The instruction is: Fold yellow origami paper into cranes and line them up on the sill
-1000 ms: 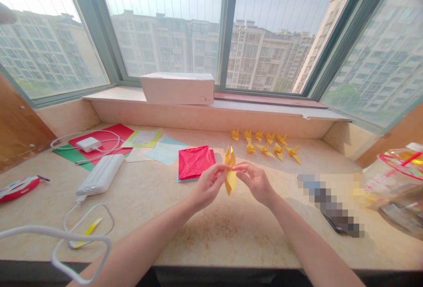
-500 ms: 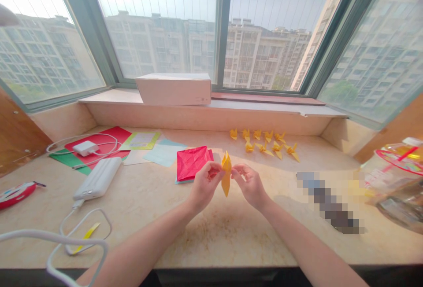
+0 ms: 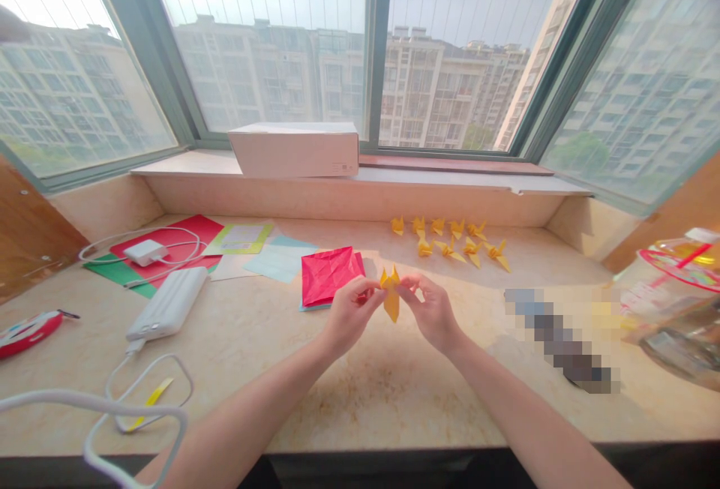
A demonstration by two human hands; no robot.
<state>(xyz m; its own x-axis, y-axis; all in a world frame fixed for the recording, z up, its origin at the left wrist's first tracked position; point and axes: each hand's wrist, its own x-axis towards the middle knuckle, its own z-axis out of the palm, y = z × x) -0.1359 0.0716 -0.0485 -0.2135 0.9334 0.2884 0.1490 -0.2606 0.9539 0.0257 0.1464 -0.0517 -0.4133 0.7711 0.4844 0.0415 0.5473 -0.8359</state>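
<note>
Between my two hands, above the stone counter, is a partly folded yellow origami paper (image 3: 391, 298) with two points up and one down. My left hand (image 3: 354, 310) pinches its left edge between thumb and fingers. On the other side, my right hand (image 3: 428, 310) pinches the right edge the same way. Just left of my left hand lies a stack of crumpled red square paper (image 3: 329, 276) with a blue edge beneath. Several finished yellow paper cranes (image 3: 448, 249) stand in two rows behind my right hand.
A white power bank (image 3: 167, 303) with cables, coloured paper sheets (image 3: 281, 258) and a red tape-like tool (image 3: 31, 333) lie left. A white box (image 3: 295, 151) sits on the window ledge. At right are a blurred-out object (image 3: 559, 339) and a clear plastic container (image 3: 652, 283).
The yellow paper's top points have spread apart, and its lower point sits a little higher. My right hand has shifted slightly right. Both hands keep their hold.
</note>
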